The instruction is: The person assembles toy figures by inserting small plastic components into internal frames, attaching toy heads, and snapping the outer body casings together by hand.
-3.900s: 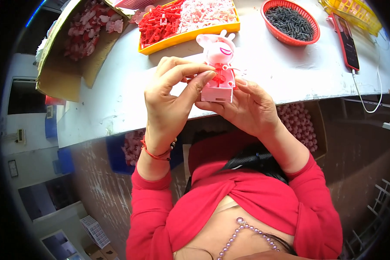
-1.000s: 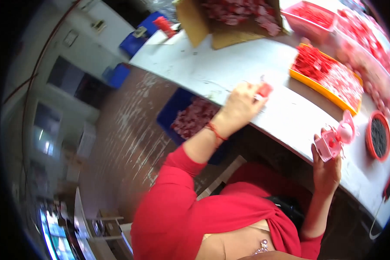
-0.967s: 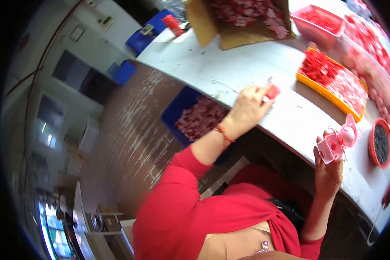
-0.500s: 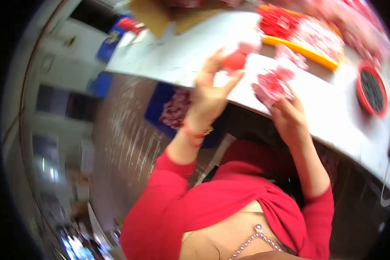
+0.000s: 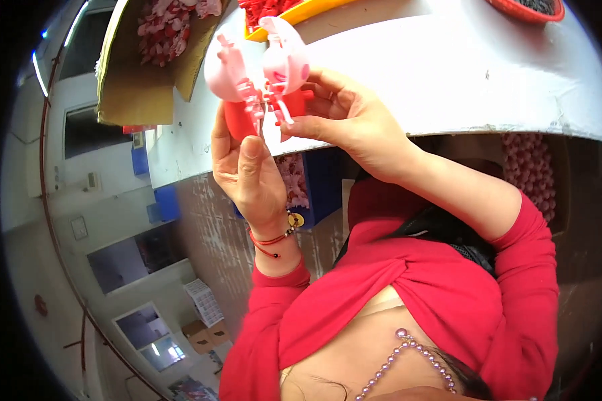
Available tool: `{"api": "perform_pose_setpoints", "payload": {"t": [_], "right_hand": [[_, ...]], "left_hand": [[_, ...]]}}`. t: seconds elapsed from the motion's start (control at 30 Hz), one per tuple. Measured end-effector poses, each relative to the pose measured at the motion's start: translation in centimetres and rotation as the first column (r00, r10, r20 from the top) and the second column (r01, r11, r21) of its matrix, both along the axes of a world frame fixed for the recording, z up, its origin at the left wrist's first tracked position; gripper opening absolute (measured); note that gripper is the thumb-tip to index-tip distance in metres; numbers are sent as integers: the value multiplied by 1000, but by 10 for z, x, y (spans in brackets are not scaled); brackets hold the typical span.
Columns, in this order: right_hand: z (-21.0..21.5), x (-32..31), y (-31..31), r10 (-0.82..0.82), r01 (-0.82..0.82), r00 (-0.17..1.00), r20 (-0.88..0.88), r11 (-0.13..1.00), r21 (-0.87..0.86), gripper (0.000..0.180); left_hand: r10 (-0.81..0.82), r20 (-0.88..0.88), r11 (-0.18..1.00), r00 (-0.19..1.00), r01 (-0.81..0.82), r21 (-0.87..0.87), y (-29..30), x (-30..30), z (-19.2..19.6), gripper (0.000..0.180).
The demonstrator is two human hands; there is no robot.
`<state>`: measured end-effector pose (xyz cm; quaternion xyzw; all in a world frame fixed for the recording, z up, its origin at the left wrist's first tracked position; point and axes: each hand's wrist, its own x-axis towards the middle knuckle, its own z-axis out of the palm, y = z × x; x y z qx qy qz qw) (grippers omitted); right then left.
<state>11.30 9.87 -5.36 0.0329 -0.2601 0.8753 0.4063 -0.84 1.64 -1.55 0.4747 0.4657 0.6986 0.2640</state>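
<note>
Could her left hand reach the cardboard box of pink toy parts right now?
Probably not at once: the left hand is shut on a pink and red toy half. The cardboard box sits close beside it, nothing between them.

Toy halves (image 5: 257, 73) – glossy smooth plastic; box (image 5: 147, 87) – matt cardboard.

Open brown cardboard box (image 5: 150, 63), upper left of the fingers (image 5: 247, 144), flaps spread, filled with pink and red pieces. Small white notice (image 5: 79, 227) on the wall, far left of the fingers and lower. Pale printed sheet (image 5: 204, 302) well below the fingers. Brown cartons (image 5: 204, 332) just under that.
</note>
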Motion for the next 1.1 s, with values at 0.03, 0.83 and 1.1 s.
{"api": "perform_pose_setpoints", "payload": {"t": [0.03, 0.83, 1.1], "right_hand": [[-2, -2, 0, -22, 22, 1000, -17, 1000, -4, 47], [-3, -8, 0, -84, 80, 993, 84, 996, 44, 50], [-1, -11, -3, -111, 111, 994, 18, 994, -14, 49]], "left_hand": [[14, 25, 1000, 1000, -14, 0, 1, -1, -2, 54], [-10, -30, 999, 999, 9, -33, 2, -3, -4, 54], [-5, 38, 1000, 999, 6, -24, 1, -3, -5, 53]]}}
